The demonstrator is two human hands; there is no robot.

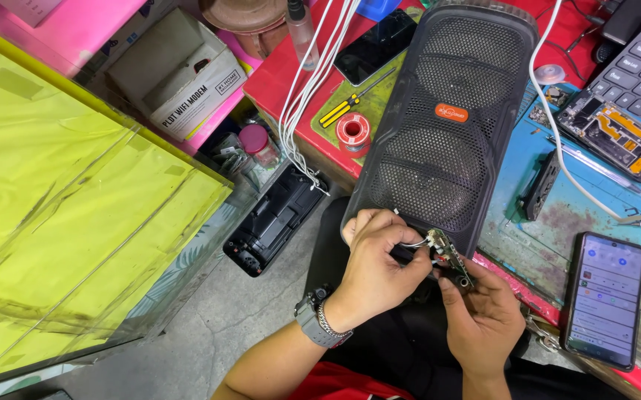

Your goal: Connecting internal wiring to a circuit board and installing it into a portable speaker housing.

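— What did the hands have?
— Both were closed on a small circuit board with white wires (left hand pinching its wire end, right hand gripping from below), touching the black speaker's near end.
— And close by?
— A lit phone lay on the blue mat, right of the hands.

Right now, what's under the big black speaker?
The speaker lies across a green mat on the red table and the blue mat. Its near end overhangs the person's lap, where both hands hold a small circuit board. Anything beneath its body is hidden.
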